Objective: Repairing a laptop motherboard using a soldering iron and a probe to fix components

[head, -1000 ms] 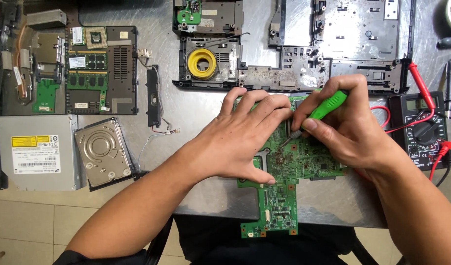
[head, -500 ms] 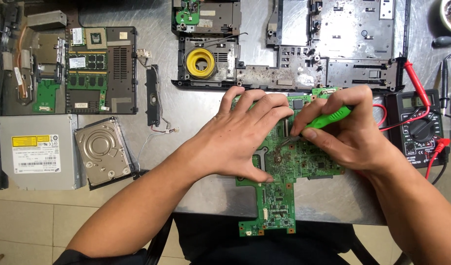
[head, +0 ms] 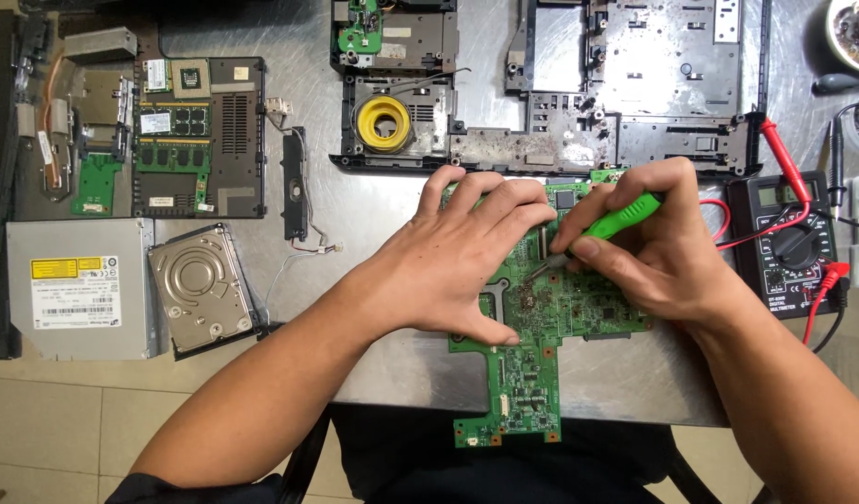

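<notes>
**Green-handled screwdriver working on a laptop board**

A green circuit board (head: 532,373) is lying flat at the near edge of the metal table (head: 383,210), its narrow lower tab hanging toward the person's lap. The right hand (head: 658,257) is pinching a green-handled screwdriver (head: 598,233) between thumb and fingers, the handle tilting up to the right and the metal tip pointing down onto the board near its middle. The left hand (head: 457,257) is pressing on the board with fingers spread and palm down, thumb resting along the board's left part and fingertips just beside the tool's tip.

Just right of the board, a black multimeter (head: 792,247) is sitting with red leads (head: 784,159) looping over it. Beyond the hands, a stripped laptop chassis (head: 626,103) is lying open, with a yellow roll (head: 385,124) set in its left part. Well to the left, a bare hard drive (head: 201,289) is leaning beside a silver optical drive (head: 75,289), and a black base panel with memory modules (head: 182,131) is lying behind them.
</notes>
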